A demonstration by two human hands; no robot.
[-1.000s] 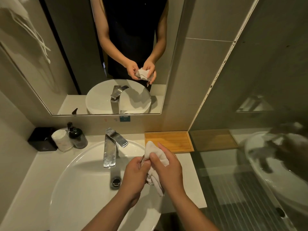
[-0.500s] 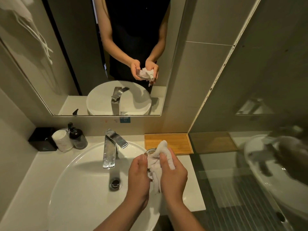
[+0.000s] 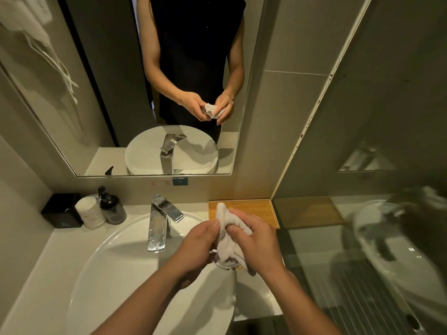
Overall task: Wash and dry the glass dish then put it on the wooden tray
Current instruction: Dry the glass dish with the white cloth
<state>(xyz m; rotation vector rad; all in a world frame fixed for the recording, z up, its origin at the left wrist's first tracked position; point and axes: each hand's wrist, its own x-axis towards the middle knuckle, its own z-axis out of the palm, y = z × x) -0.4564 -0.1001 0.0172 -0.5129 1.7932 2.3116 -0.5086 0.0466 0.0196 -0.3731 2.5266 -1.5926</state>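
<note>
Both hands meet above the right side of the white basin point(image 3: 116, 274). The left hand point(image 3: 196, 245) and right hand point(image 3: 258, 243) are each closed around a white cloth point(image 3: 227, 240) bunched between them. The glass dish point(image 3: 223, 263) lies wrapped in that cloth, only its lower rim showing below the fingers. The wooden tray point(image 3: 256, 207) rests on the bench point(image 3: 48, 274) just behind the hands.
</note>
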